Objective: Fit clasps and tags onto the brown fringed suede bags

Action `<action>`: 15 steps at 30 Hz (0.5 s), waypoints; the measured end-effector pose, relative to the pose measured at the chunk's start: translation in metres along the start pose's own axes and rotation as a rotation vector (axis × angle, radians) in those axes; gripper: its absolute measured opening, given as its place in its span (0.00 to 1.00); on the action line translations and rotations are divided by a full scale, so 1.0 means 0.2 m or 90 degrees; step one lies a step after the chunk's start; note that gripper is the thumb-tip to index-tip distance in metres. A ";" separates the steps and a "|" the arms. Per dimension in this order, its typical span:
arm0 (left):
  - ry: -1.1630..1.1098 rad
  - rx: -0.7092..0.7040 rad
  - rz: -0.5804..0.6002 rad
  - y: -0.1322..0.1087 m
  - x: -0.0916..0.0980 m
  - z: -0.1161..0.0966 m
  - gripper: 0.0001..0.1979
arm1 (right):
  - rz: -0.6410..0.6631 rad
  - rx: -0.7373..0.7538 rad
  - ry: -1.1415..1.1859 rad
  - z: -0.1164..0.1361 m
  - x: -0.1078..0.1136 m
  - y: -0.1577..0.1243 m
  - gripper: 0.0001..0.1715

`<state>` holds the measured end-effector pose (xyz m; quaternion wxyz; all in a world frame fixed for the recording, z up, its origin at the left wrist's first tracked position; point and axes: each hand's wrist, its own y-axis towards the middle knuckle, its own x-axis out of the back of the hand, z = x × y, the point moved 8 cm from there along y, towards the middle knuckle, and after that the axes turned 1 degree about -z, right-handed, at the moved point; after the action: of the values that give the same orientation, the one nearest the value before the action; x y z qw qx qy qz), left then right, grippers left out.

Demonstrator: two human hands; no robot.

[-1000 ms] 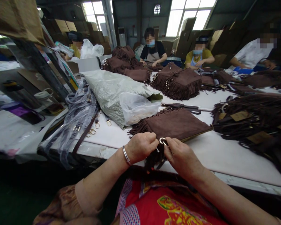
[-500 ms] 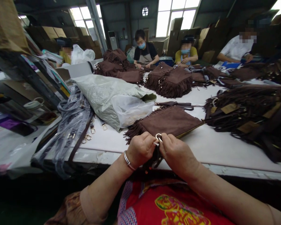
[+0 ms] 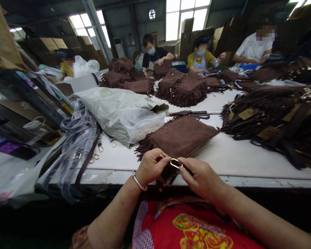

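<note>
White-topped worktable (image 3: 248, 160) bears a flat brown fringed suede-like bag (image 3: 184, 135); at the bag's near side, the right hand (image 3: 200, 174) pinches an oval gold-coloured metal ring (image 3: 175, 166), the left hand (image 3: 150, 167) closed beside it.

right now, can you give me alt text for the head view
A person's right hand holds a gold-coloured metal loop, the left hand close beside it, at the near edge of a white table. Just beyond lies a brown fringed bag, with plastic-wrapped straps to the left and co-workers across the table.
</note>
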<state>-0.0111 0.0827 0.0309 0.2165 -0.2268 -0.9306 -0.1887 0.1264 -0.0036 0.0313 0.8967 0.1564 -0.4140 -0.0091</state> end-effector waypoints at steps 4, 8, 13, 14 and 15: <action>-0.191 0.192 0.062 -0.04 0.02 0.16 0.10 | -0.172 -0.356 0.333 -0.40 0.11 -0.12 0.15; -0.507 0.444 -0.126 -0.12 -0.03 0.35 0.07 | -0.254 -0.587 0.664 -0.65 0.00 -0.13 0.15; -0.681 0.517 -0.228 -0.12 -0.11 0.27 0.03 | -0.271 -0.550 0.766 -0.60 0.00 0.08 0.14; -0.709 0.520 -0.237 -0.12 -0.12 0.24 0.03 | -0.278 -0.522 0.788 -0.55 0.03 0.11 0.13; -0.734 0.522 -0.235 -0.12 -0.12 0.20 0.04 | -0.279 -0.488 0.812 -0.49 0.06 0.14 0.12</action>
<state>-0.0170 0.0723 -0.0209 -0.2755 -0.0302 -0.9158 0.2907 0.2047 0.0476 -0.0106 0.9310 -0.1112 0.2547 -0.2368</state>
